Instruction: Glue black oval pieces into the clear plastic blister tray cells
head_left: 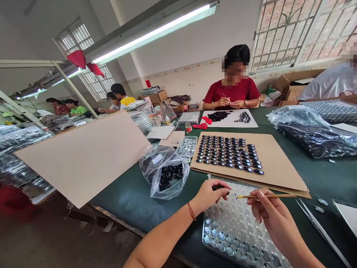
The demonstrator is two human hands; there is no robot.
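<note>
My left hand [212, 194] is closed in a pinch on a small glossy black piece [216, 188]. My right hand [269, 206] grips a thin wooden stick [281, 195], its tip pointing left toward the black piece. Something small and shiny sits at that tip, too small to name. Beneath both hands lies a transparent plastic tray [223, 216] with rows of round cells; shiny round pieces [221, 235] fill cells along its near side. Beyond it, rows of black oval pieces [225, 150] lie on a brown cardboard sheet [275, 158].
An open plastic bag [170, 178] of black pieces and a box of small silvery parts [187, 146] stand left of the cardboard. Metal tweezers [323, 230] lie at right, near a large bag [315, 130]. A person in red [231, 93] works opposite.
</note>
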